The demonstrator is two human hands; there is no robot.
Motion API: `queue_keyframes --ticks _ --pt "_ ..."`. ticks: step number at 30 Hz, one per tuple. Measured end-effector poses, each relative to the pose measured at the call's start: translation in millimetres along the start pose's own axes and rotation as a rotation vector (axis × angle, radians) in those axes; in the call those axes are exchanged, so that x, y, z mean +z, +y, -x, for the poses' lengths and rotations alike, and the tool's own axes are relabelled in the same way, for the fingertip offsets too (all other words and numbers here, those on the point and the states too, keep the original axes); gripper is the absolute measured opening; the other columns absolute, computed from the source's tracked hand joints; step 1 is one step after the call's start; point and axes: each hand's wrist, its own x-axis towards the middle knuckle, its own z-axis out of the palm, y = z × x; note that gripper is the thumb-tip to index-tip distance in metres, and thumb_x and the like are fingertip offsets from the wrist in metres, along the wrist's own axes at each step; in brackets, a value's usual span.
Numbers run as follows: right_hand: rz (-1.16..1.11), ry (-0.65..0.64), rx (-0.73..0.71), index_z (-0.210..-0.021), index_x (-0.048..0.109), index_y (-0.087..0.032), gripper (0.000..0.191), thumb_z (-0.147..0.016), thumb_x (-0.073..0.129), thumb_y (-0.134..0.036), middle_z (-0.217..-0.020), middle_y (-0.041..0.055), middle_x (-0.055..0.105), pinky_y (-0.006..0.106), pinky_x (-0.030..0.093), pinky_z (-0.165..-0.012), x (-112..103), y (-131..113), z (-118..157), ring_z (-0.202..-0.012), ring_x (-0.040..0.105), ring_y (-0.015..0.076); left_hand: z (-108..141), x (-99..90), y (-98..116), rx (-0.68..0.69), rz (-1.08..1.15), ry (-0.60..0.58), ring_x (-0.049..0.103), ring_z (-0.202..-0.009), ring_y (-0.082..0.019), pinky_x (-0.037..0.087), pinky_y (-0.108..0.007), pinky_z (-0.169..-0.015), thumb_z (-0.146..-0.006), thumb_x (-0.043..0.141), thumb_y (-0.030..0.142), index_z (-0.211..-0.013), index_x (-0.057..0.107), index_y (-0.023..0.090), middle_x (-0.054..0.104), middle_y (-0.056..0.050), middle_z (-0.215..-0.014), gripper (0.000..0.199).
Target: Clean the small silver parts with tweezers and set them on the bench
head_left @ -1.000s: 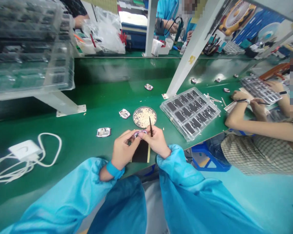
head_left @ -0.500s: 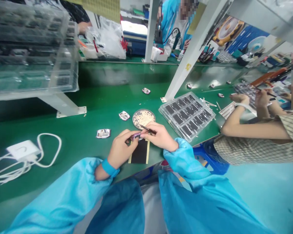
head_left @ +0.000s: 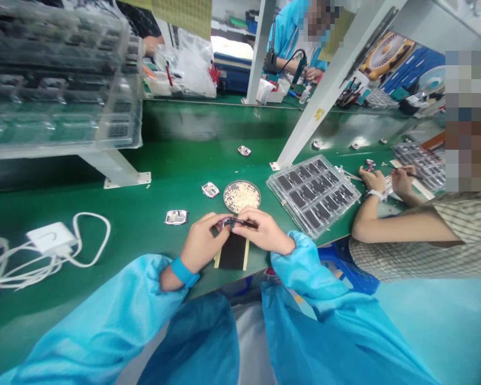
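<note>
A small metal part (head_left: 225, 221) was pinched in the left hand (head_left: 200, 243) near the table edge; tweezers (head_left: 243, 223) were gripped in the right hand (head_left: 264, 233), two similar parts (head_left: 176, 216) left lying further left

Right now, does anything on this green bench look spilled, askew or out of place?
Mostly orderly. A few small pale scraps lie scattered on the green bench beside the tray of dark parts, and several small metal shells sit loose at odd angles. The left hand holds a small part; the right hand holds tweezers.
</note>
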Motion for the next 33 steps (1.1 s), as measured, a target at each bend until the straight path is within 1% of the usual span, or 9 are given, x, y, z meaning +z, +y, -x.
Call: queue_keyframes --ticks 2,7,12,15,17,20,23,28,33 --pt "-0.038 0.060 0.078 -0.088 0.063 -0.017 0.018 -0.094 0.065 -0.034 -0.088 0.0032 0.062 0.027 0.051 -0.075 -10.5 3.6 -6.9 -0.081 0.060 0.0151 -1.0 -0.3 -4.0 -0.014 0.009 0.014 0.052 -0.067 -0.013 0.042 -0.025 -0.064 -0.089 0.061 0.023 -0.109 0.074 0.022 0.058 0.001 -0.079 0.024" --pt "0.368 0.286 0.138 -0.098 0.070 -0.018 0.014 -0.096 0.061 -0.029 -0.094 0.0058 0.065 0.033 0.049 -0.083 -34.6 23.9 -9.1 -0.088 0.062 0.0184 -2.4 0.2 -10.1 -0.041 0.045 0.028 0.055 -0.068 -0.013 0.046 -0.026 -0.068 -0.089 0.063 0.027 -0.115 0.071 0.025 0.064 0.001 -0.086 0.027" --pt "0.359 0.501 0.109 -0.098 0.071 -0.020 0.012 -0.094 0.063 -0.027 -0.091 0.0055 0.067 0.031 0.051 -0.075 -22.7 25.0 24.9 -0.082 0.063 0.0173 -3.0 0.9 -6.1 -0.108 0.132 0.020 0.058 -0.070 -0.014 0.045 -0.025 -0.064 -0.089 0.065 0.033 -0.117 0.068 0.023 0.069 0.000 -0.090 0.030" --pt "0.340 0.512 0.122 -0.096 0.072 -0.020 0.010 -0.093 0.064 -0.025 -0.083 0.0038 0.068 0.028 0.048 -0.062 -13.0 23.8 43.5 -0.069 0.061 0.0151 -3.3 1.4 -5.6 -0.129 0.139 0.009 0.058 -0.070 -0.014 0.043 -0.024 -0.059 -0.089 0.065 0.037 -0.116 0.068 0.023 0.070 -0.001 -0.093 0.031" --pt "0.304 0.509 0.046 -0.099 0.072 -0.021 0.011 -0.091 0.065 -0.022 -0.086 0.0041 0.071 0.028 0.050 -0.062 -10.3 24.8 49.9 -0.071 0.064 0.0152 -4.7 1.6 -8.2 -0.150 0.125 0.004 0.057 -0.070 -0.015 0.042 -0.024 -0.057 -0.089 0.065 0.040 -0.118 0.068 0.023 0.070 -0.002 -0.094 0.034" --pt "0.273 0.455 -0.042 -0.101 0.073 -0.021 0.013 -0.090 0.065 -0.019 -0.081 0.0030 0.071 0.026 0.051 -0.062 -10.1 26.2 51.4 -0.066 0.063 0.0138 -9.7 1.4 -13.8 -0.178 0.139 0.017 0.059 -0.073 -0.016 0.045 -0.025 -0.061 -0.088 0.066 0.043 -0.118 0.069 0.022 0.070 -0.003 -0.091 0.037" --pt "0.279 0.379 -0.037 -0.100 0.074 -0.021 0.012 -0.091 0.065 -0.021 -0.073 0.0011 0.065 0.025 0.048 -0.060 -9.0 23.1 45.5 -0.062 0.057 0.0122 -14.8 2.1 -15.7 -0.192 0.190 0.040 0.062 -0.078 -0.019 0.049 -0.027 -0.069 -0.087 0.066 0.044 -0.117 0.070 0.019 0.070 -0.004 -0.089 0.039" --pt "0.264 0.275 -0.029 -0.122 0.068 -0.025 0.034 -0.088 0.071 -0.029 -0.097 0.0047 0.067 0.026 0.052 -0.076 1.5 11.1 28.2 -0.085 0.064 0.0157 -13.0 11.3 -6.7 -0.146 0.158 0.005 0.060 -0.070 -0.018 0.046 -0.027 -0.062 -0.087 0.066 0.041 -0.116 0.070 0.019 0.070 -0.005 -0.088 0.037" --pt "0.208 0.337 0.015 -0.110 0.073 -0.024 0.020 -0.096 0.059 -0.022 -0.101 0.0053 0.069 0.029 0.052 -0.084 5.5 15.3 23.5 -0.093 0.066 0.0170 -8.7 18.1 1.9 -0.124 0.150 -0.010 0.056 -0.063 -0.016 0.044 -0.026 -0.056 -0.086 0.065 0.040 -0.112 0.072 0.019 0.069 -0.004 -0.084 0.034"
